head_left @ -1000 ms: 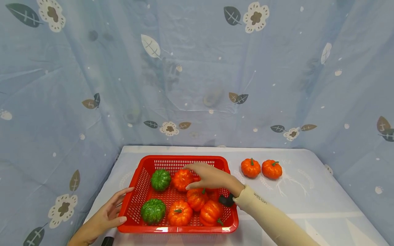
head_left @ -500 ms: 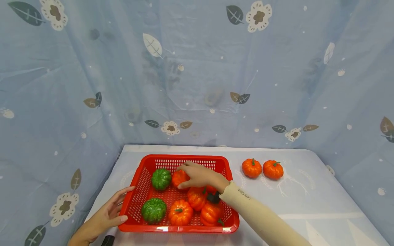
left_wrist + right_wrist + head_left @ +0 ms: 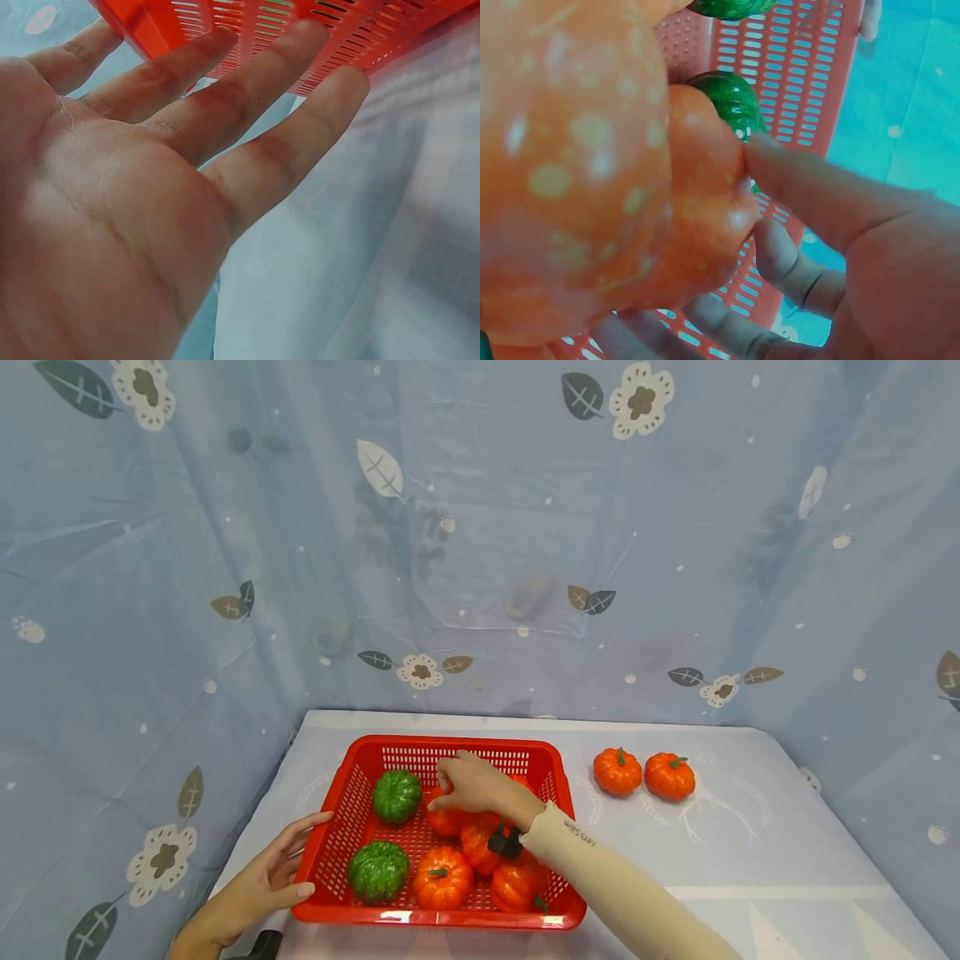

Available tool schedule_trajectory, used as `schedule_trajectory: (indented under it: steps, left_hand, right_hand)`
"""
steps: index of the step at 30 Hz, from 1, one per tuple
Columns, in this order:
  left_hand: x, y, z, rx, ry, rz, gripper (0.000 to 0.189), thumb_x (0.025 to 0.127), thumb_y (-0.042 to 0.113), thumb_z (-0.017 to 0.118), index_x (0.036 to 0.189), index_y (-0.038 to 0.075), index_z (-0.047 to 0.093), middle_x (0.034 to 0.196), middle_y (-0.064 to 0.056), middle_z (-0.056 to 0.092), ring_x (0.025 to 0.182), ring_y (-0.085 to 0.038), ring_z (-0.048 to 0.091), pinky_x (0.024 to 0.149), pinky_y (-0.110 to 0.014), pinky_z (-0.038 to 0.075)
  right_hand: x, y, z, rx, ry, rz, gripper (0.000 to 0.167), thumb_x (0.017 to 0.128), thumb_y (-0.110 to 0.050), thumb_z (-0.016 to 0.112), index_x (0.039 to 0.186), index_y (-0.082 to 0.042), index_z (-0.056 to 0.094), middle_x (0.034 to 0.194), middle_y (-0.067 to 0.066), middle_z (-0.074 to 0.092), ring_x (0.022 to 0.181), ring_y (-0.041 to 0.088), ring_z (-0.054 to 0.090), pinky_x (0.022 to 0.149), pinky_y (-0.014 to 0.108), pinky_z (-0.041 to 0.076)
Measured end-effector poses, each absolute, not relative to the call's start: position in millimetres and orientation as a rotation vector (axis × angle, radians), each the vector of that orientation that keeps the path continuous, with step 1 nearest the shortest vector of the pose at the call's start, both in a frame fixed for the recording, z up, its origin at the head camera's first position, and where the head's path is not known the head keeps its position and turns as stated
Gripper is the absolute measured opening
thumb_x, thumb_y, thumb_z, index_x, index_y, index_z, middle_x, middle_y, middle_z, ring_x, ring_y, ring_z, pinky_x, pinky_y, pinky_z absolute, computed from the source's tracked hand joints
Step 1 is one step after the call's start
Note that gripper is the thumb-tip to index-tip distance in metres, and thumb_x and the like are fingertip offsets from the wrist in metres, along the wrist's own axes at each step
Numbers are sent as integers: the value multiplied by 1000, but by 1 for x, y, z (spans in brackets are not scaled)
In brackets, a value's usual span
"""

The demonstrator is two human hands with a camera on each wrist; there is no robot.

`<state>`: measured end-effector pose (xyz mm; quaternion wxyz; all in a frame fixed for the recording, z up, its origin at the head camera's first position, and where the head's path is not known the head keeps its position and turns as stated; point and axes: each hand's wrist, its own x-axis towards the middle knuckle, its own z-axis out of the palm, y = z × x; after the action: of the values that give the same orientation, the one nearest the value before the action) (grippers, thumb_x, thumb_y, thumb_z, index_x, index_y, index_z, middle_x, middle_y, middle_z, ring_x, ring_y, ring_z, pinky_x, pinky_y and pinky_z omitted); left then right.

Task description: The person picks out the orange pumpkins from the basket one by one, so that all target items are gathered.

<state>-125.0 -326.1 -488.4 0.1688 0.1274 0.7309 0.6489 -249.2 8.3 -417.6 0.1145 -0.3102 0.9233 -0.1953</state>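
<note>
A red plastic basket (image 3: 432, 918) holds two green pumpkins, one at the back (image 3: 397, 796) and one at the front (image 3: 378, 872), beside several orange pumpkins (image 3: 443, 878). My right hand (image 3: 480, 787) reaches into it. In the right wrist view, that thumb and fingers are around an orange pumpkin (image 3: 705, 202), while another large orange pumpkin (image 3: 570, 172) blocks part of the view. My left hand (image 3: 262, 881) is at the basket's left side, its fingers (image 3: 277, 161) straight and against the slotted wall (image 3: 330, 30); the thumb touches the near left corner.
Two more orange pumpkins, one (image 3: 617, 772) beside the other (image 3: 670, 777), lie on the white patterned table (image 3: 750, 843) right of the basket. A blue floral curtain (image 3: 480, 543) hangs behind and on both sides. A black device (image 3: 505, 841) sits at my right wrist.
My right hand has moved left onto an orange pumpkin near the basket's middle, and its fingers have curled. That pumpkin has shifted toward the front. The left hand stays at the basket.
</note>
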Motion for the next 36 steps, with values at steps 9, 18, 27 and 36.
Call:
schedule_trajectory:
  steps: [9,18,27,36]
  left_hand:
    - [-125,-326,-488,334,2069,1860,77,99,2,59,163,21,21,162,-28,19,128,-11,55,97,-36,55]
    - [-127,-327,-489,337,2071,1859,76,100,2,58,163,21,21,162,-28,18,128,-10,55,97,-36,55]
    - [-127,-325,-490,279,2109,1851,77,98,5,62,162,20,24,160,-28,23,136,-41,46,94,-38,57]
    - [-127,-325,-491,285,2095,1861,77,97,4,62,162,20,24,160,-28,23,135,-43,45,94,-39,57]
  right_hand:
    - [-247,4,-422,-846,2667,-539,45,91,-54,75,118,-19,66,103,-1,64,111,20,58,84,33,51]
    - [-248,7,-421,-984,2580,-639,31,92,-33,80,85,-14,55,77,-5,51,71,10,44,65,24,39]
    - [-250,13,-416,-925,2535,-532,38,84,-36,84,113,-16,69,102,-5,58,93,11,51,78,25,47]
    - [-250,16,-422,-949,2473,-745,55,79,-41,90,117,-17,57,101,-5,62,91,10,56,82,25,49]
